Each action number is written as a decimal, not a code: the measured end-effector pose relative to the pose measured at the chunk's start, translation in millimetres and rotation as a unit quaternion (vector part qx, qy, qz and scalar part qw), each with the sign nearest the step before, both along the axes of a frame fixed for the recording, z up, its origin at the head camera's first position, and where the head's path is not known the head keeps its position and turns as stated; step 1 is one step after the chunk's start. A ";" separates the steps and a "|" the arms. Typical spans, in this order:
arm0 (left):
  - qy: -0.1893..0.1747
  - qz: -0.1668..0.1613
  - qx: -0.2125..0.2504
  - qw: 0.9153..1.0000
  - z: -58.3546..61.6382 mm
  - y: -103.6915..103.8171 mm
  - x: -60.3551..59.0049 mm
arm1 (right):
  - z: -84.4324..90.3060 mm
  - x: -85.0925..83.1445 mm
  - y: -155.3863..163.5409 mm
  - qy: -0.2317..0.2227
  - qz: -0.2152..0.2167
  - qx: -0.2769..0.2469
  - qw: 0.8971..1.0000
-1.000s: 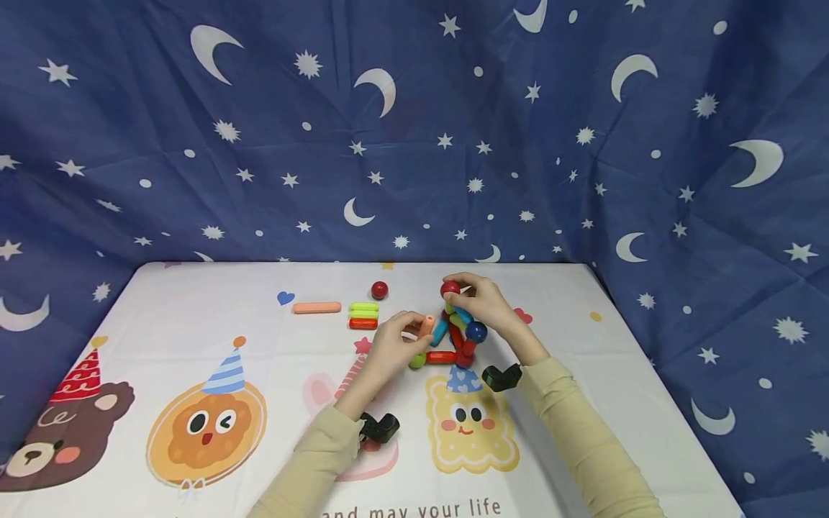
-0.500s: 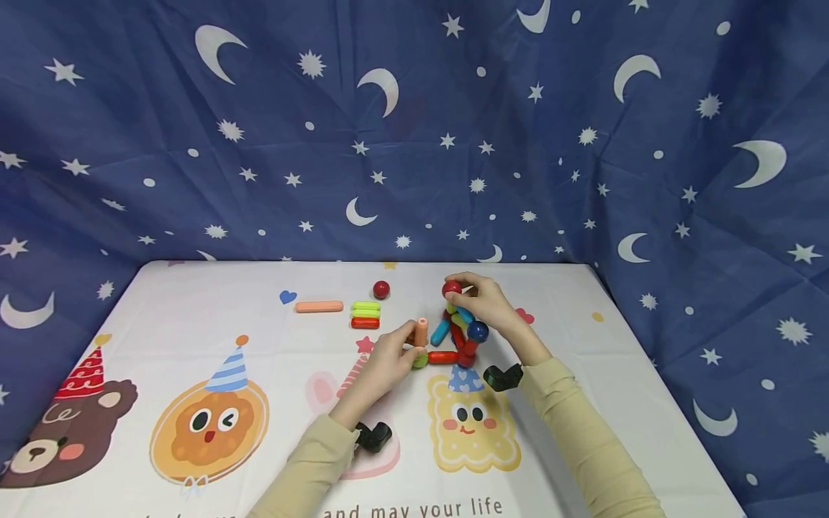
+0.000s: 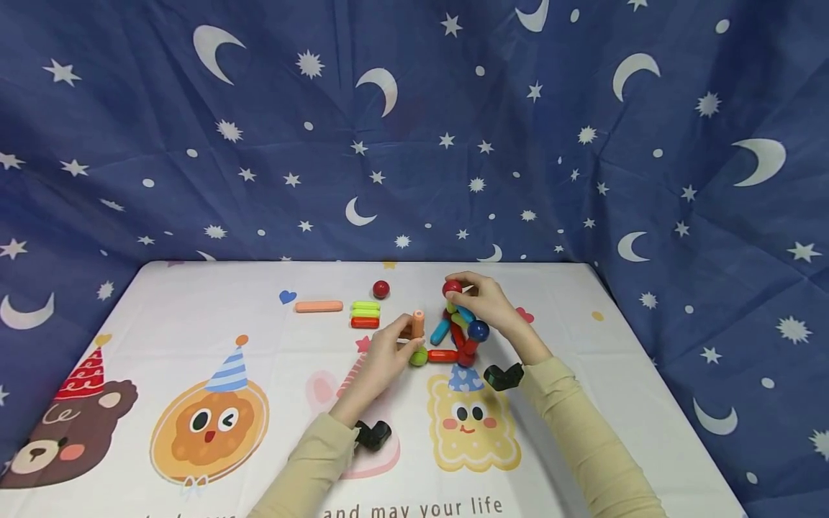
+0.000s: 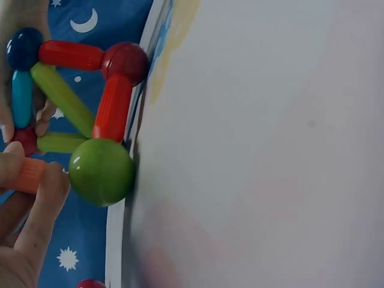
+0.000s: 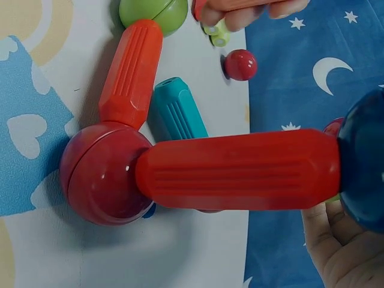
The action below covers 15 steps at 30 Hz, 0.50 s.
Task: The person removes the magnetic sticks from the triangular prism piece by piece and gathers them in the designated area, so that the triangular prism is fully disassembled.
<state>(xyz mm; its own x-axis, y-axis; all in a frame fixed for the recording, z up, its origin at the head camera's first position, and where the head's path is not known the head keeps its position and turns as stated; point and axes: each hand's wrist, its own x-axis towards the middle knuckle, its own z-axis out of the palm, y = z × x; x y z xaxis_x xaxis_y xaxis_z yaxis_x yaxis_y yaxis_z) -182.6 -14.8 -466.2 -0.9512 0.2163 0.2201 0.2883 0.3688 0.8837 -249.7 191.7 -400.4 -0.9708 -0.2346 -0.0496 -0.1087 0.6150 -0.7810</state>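
Two bare hands work over a white cloth [image 3: 557, 446], with clock directions read from the head view. The left hand [image 3: 382, 354] has its thumb and fingers pinched round an orange stick [image 3: 418, 325], held upright at the hand's 2 o'clock. A green ball [image 3: 419, 356] sits at the stick's 6 o'clock; from the left wrist a fingertip seems to keep the two apart, though the angle makes that hard to swear to.

From the green ball a red stick [image 3: 443, 356] runs toward 3 o'clock to the corner ball [image 3: 465, 358], also red. Another red stick climbs from there to the blue ball [image 3: 478, 331] at 1 o'clock. At the blue ball's 11 o'clock is the top ball [image 3: 452, 288], red, pinched between the right hand's [image 3: 486, 302] thumb and fingers. A teal stick [image 3: 440, 332] lies on the cloth at the corner ball's 11 o'clock.

A loose red ball [image 3: 381, 289] rests at the green ball's 11 o'clock. At its 7 o'clock lie two lime sticks [image 3: 365, 309], with a short red stick [image 3: 365, 323] just beside them at 6 o'clock. Farther out, at their 9 o'clock, lies a second orange stick [image 3: 319, 306].
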 end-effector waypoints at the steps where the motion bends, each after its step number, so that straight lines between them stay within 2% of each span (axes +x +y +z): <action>1: 0.003 0.006 0.005 1.000 0.9 -1.8 -0.1 | -0.3 -0.3 -0.1 0.001 0.000 0.000 1.000; 4: 0.021 0.029 0.009 0.999 4.7 -10.2 0.2 | -0.2 -0.4 -0.4 0.000 0.000 0.001 1.000; 7: 0.042 0.055 -0.007 0.998 8.4 -23.4 0.6 | -0.1 -0.2 -0.4 -0.003 0.000 -0.001 1.000; 15: 0.063 0.103 -0.055 0.991 14.4 -72.1 0.5 | -1.3 -0.9 0.0 -0.008 0.003 -0.006 1.000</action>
